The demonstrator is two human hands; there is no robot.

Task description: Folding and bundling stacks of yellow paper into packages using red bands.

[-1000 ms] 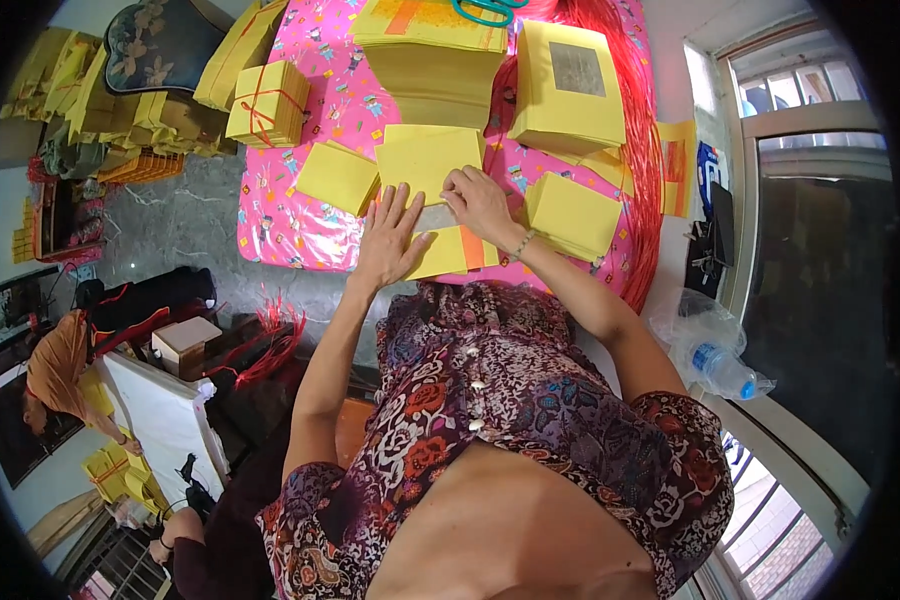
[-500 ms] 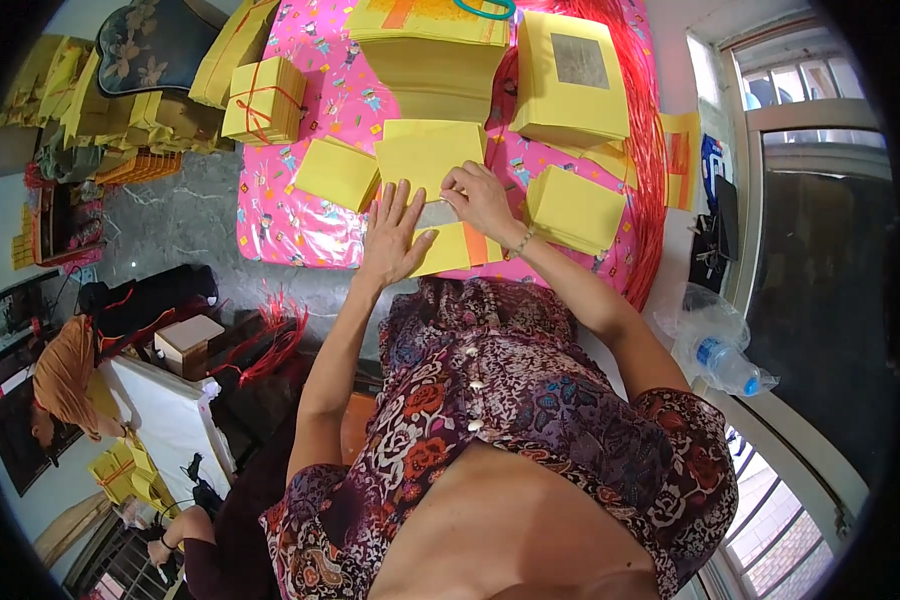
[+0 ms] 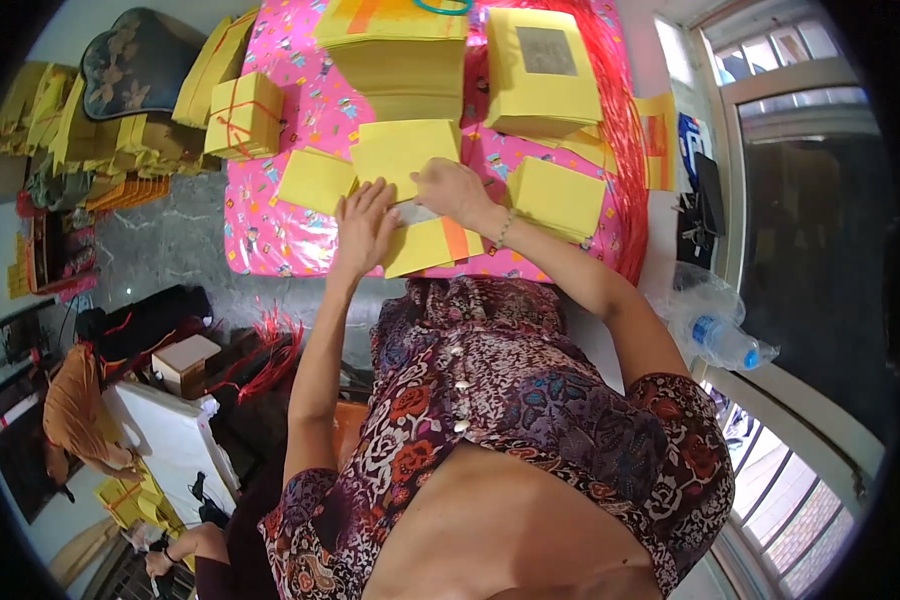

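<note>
Paper in yellow stacks covers the pink patterned cloth [image 3: 270,240] in the head view. The left hand [image 3: 365,225] lies flat with fingers spread and relaxed, pressing the folded yellow sheet [image 3: 430,245], which sits at the near edge of the cloth and shows an orange stripe. The right hand [image 3: 450,190] rests just beyond it, fingers curled down onto a pale slip at the sheet's top edge — whether it pinches the slip I cannot tell. Around them: a small yellow pad [image 3: 315,180] to the left, a larger one [image 3: 405,155] just behind the hands, another pad [image 3: 560,195] to the right, a tall stack [image 3: 400,60] farther back, and a tied bundle [image 3: 242,115] near the left edge. A plastic bottle [image 3: 725,340] lies off the cloth on the right.

Against the earlier frames, both hands keep the same places on the sheet — no shift shows.
</note>
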